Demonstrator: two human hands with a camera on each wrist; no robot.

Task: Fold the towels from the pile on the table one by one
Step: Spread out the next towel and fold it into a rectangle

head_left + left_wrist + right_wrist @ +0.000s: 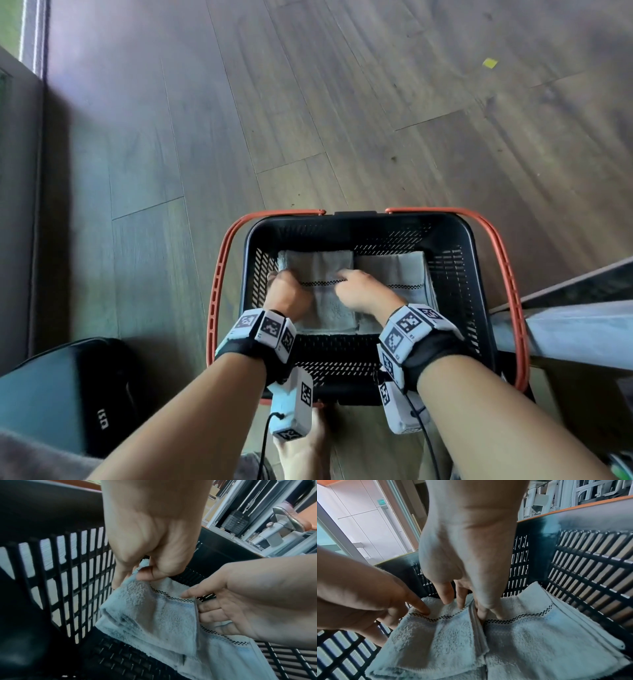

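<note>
Towels sit folded in a black slatted basket (356, 226) on the wood floor (308, 102), two side by side. Nearest, both forearms wear wrist bands with printed marker tags, cables trailing down. Left hand (287, 294) is on the left towel (329, 308); the left wrist view shows its thumb and fingers pinching that towel's left edge near the basket's side wall, so its grip is closed on the left towel. Right hand (363, 291) reaches across to the seam between the two towels; the right wrist view shows its fingers (447, 593) pointing down, some on top of the left towel and some tucked into the gap against the right towel (404, 274). They press rather than curl, so that grip reads as open, touching cloth. Both towels are pale grey terry with a black-and-white checked band running across, the bands roughly lined up. Right towel lies flat with its far corner touching the basket's far wall. Basket has orange handles (219, 281) folded out to both sides. A dark bag (85, 394) is on the floor at the near left, and a table edge (565, 329) is at the right.
</note>
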